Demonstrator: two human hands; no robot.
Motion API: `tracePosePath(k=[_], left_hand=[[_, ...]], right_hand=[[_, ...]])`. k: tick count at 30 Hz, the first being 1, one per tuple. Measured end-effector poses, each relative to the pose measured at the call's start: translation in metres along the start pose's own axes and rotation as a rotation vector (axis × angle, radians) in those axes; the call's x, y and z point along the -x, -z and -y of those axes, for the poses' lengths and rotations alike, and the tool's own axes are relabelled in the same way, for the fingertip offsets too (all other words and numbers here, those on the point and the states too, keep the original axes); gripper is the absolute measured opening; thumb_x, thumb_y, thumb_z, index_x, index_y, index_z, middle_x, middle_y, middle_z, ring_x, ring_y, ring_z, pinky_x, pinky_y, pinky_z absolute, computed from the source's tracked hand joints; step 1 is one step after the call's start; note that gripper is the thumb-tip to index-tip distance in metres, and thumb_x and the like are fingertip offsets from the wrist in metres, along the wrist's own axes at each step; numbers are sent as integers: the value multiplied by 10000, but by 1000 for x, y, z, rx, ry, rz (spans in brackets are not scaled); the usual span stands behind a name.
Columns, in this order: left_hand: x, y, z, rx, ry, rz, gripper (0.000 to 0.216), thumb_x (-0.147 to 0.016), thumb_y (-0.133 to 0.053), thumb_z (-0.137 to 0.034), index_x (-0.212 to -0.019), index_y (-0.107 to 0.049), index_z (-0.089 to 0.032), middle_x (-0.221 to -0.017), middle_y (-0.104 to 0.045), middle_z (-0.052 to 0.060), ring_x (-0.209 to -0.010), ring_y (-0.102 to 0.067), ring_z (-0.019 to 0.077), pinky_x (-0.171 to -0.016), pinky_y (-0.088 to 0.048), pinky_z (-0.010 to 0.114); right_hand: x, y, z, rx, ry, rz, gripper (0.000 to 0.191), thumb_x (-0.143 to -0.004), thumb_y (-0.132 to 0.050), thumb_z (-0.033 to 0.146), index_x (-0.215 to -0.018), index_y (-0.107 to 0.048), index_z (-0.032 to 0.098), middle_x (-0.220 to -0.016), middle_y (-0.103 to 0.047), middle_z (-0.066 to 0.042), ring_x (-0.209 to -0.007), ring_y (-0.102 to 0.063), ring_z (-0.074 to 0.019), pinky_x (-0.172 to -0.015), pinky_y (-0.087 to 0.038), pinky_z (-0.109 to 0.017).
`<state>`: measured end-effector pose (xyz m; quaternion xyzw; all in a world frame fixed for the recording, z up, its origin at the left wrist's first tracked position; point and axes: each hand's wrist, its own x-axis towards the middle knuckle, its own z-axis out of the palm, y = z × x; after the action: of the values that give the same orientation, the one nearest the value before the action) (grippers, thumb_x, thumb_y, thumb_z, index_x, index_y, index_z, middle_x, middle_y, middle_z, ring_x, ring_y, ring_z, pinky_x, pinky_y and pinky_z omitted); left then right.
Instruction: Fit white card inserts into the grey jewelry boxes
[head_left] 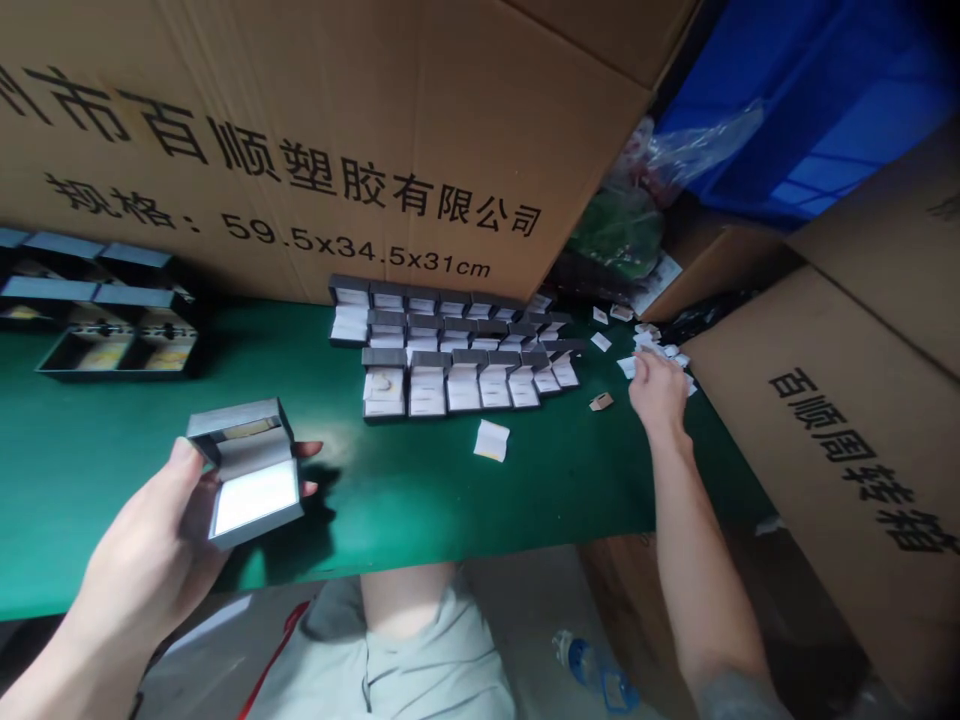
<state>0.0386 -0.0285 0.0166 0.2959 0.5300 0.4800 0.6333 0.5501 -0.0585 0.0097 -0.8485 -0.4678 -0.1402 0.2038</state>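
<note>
My left hand [157, 545] holds an open grey jewellery box [247, 470] with a white pad inside, above the green table's [90, 460] near edge. My right hand [658, 388] reaches out to the right and its fingertips are in a scatter of small white cards [660, 352]; whether they grip one I cannot see. Between the hands, several open grey boxes [450, 350] with white pads stand in rows. One loose white card [491, 440] lies in front of the rows, and a small tan tag [601, 402] lies near my right hand.
Big cardboard cartons [315, 130] with printed characters wall the back of the table, and another carton [847, 440] stands at the right. A dark tray with compartments [112, 340] sits at far left. A blue crate [810, 100] is behind. A water bottle [596, 670] lies on the floor.
</note>
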Motion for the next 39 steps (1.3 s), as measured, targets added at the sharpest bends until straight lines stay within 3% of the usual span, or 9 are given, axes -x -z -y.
tracePosePath(k=[4,6,9,15,18,23,28,33,39], left_hand=[[-2,1,0,-19,46,8,786,-512,-931,-745,-1029,-775,-175,-905,-845,87,-692,-786,281,-573,-677,319],[-5,4,3,-34,67,20,829,-494,-932,-757,-1048,-764,-164,-892,-843,93,-667,-784,287,-559,-676,344],[-8,8,7,-44,26,64,800,-594,-903,-746,-1117,-749,-160,-910,-843,100,-700,-794,289,-587,-677,346],[-6,10,8,-44,-106,211,602,-829,-799,-662,-1166,-774,-163,-1045,-837,107,-983,-793,279,-755,-650,273],[-6,9,7,-50,-131,184,542,-845,-783,-656,-1061,-778,-159,-957,-834,93,-844,-786,242,-621,-603,234],[-6,9,6,-60,-92,165,491,-900,-738,-608,-1110,-738,-164,-918,-831,67,-791,-783,249,-658,-629,287],[-4,6,4,-77,-72,150,537,-897,-713,-638,-1134,-711,-156,-899,-831,82,-653,-748,230,-618,-626,308],[-1,5,1,-96,-45,171,547,-939,-672,-615,-1226,-680,-149,-953,-838,61,-704,-756,222,-642,-621,283],[-4,6,3,-86,-70,174,510,-950,-663,-591,-1237,-652,-169,-953,-826,79,-748,-759,239,-660,-643,317]], right_hand=[[33,36,64,-617,-1,-246,370,-1004,-579,402,-1282,-709,196,-978,-767,-99,-808,-705,-229,-711,-588,-369],[55,51,111,-889,101,-65,379,-966,-687,430,-1306,-698,264,-898,-754,-37,-633,-645,-166,-557,-552,-302],[81,57,185,-1200,288,337,343,-925,-766,401,-1243,-729,278,-863,-760,-10,-613,-652,-138,-549,-587,-276],[114,15,278,-1492,369,933,386,-830,-848,407,-1166,-757,241,-949,-774,-7,-772,-748,-155,-762,-677,-313],[127,-5,289,-1588,301,1036,436,-815,-844,398,-1201,-719,237,-968,-740,-9,-824,-778,-181,-730,-681,-302],[134,-17,283,-1606,274,956,567,-831,-779,334,-1368,-605,287,-1055,-684,4,-776,-778,-152,-761,-692,-314],[127,-23,279,-1498,378,816,322,-877,-717,353,-1177,-696,237,-1056,-765,-40,-910,-769,-194,-829,-679,-347],[125,-22,277,-1483,275,681,310,-836,-794,419,-1015,-625,229,-988,-756,-24,-926,-757,-182,-837,-650,-305],[135,-14,277,-1393,450,590,346,-963,-665,352,-1287,-644,235,-1033,-782,-39,-913,-755,-169,-846,-640,-298]])
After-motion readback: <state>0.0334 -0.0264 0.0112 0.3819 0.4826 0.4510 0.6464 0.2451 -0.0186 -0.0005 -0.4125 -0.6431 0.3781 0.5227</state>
